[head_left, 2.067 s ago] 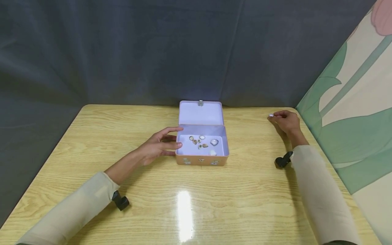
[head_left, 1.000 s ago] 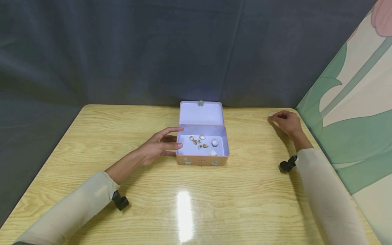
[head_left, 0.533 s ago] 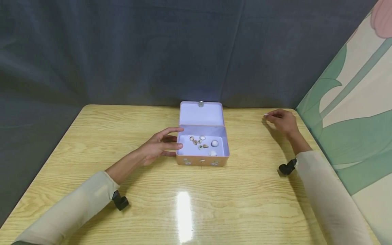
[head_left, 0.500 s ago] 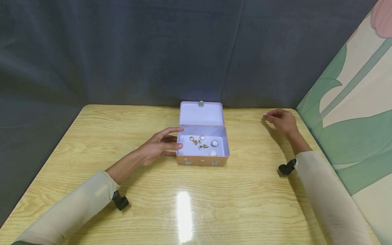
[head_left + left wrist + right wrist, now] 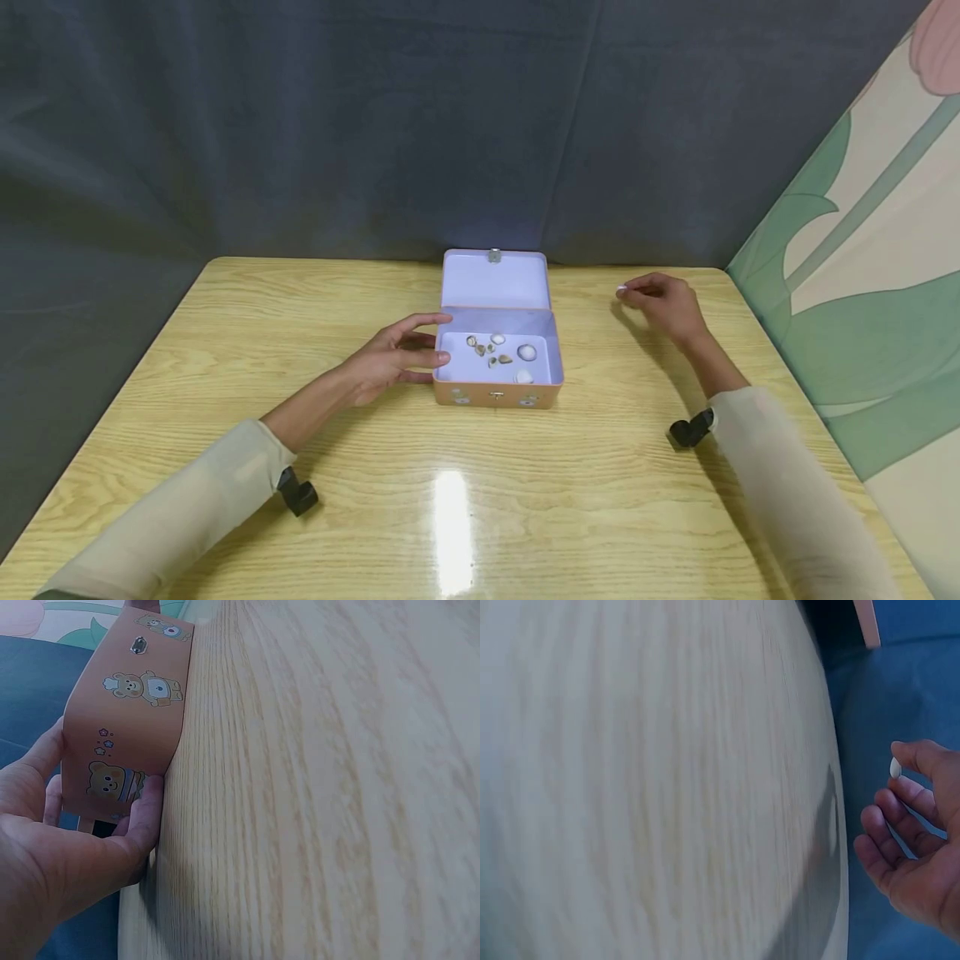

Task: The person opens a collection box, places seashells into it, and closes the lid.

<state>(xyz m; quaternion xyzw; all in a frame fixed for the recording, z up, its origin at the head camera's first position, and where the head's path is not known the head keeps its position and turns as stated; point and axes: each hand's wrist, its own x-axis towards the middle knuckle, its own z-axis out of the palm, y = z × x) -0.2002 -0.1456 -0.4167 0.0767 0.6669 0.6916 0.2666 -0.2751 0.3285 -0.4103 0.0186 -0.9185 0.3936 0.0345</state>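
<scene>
1. A pale wooden surface (image 5: 480,500) stands before a dark blue curtain (image 5: 375,125).
2. An orange tin box (image 5: 498,392) sits mid-surface, lid up, small shells (image 5: 491,350) inside.
3. The left hand (image 5: 390,357) rests against the box's left side, fingers relaxed and touching its wall.
4. The right hand (image 5: 663,302) hovers right of the box, its grip pinched on a small white shell (image 5: 621,288).

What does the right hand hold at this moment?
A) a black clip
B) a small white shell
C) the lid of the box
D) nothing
B: the right hand pinches a small white shell at its fingertips, away from the open box.
</scene>
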